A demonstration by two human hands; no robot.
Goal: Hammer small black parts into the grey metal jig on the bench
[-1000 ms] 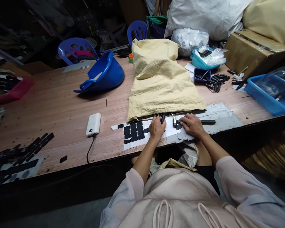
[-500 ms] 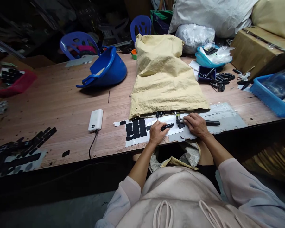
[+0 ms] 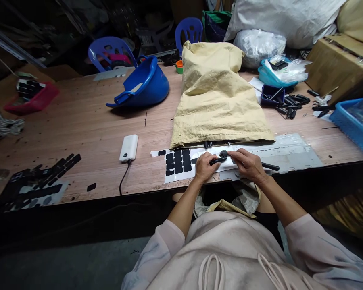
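My left hand [image 3: 204,166] is closed round a small black stick-shaped part [image 3: 218,160], held flat over a white sheet [image 3: 199,165] that carries several black rubber pads [image 3: 178,162]. My right hand [image 3: 247,164] grips a small hammer with a black handle [image 3: 270,166]; its dark head [image 3: 223,153] sits just beyond the part's tip. Both hands rest near the table's front edge, on a grey plate [image 3: 290,155]. A few more black parts [image 3: 209,143] lie at the mouth of a yellow woven sack [image 3: 218,96].
A white power bank [image 3: 128,148] with a cable lies left of the sheet. A tipped blue basin [image 3: 142,84], a red tray [image 3: 33,100], blue trays [image 3: 351,121] and a cardboard box [image 3: 335,64] stand further off. Black pad strips [image 3: 36,181] lie at the front left.
My left hand picked a black part from beside the sack and brought it down onto the sheet. My right hand turned the hammer so its head meets the part.
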